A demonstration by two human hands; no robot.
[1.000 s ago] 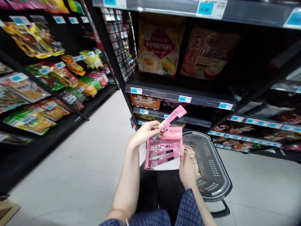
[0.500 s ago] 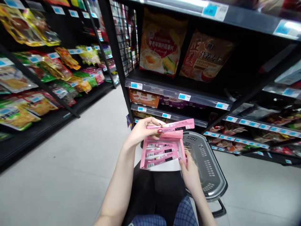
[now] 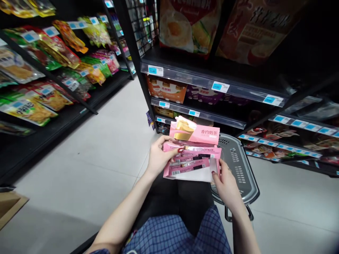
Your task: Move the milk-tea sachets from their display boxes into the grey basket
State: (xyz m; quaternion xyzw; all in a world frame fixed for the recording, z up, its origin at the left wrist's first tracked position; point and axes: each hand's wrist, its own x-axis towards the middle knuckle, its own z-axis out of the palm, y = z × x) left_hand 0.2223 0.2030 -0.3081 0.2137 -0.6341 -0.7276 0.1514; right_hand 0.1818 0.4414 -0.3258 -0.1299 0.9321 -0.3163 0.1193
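A pink box of milk tea (image 3: 192, 176) lies tilted over my lap, its printed lid (image 3: 206, 133) raised at the far side. Inside it several slim pink stick packets (image 3: 189, 167) lie across a white bottom. My left hand (image 3: 160, 155) pinches the end of one stick packet (image 3: 205, 153) between thumb and fingers, at the box's far edge just below the lid. The box's right wall is gripped by my right hand (image 3: 227, 183), thumb inside and fingers outside and partly hidden.
A grey shopping basket (image 3: 250, 176) stands on the floor to the right, partly under my right arm. Ahead, a black shelf (image 3: 185, 76) holds boxed drinks (image 3: 166, 90) and large bags (image 3: 190, 28). Snack bags (image 3: 29, 109) fill the left shelves. A cardboard box (image 3: 12, 204) sits at lower left.
My left hand has lowered the stick packet from above the box to its far edge. The lid now stands up with its printed face showing. The view has tilted downward.
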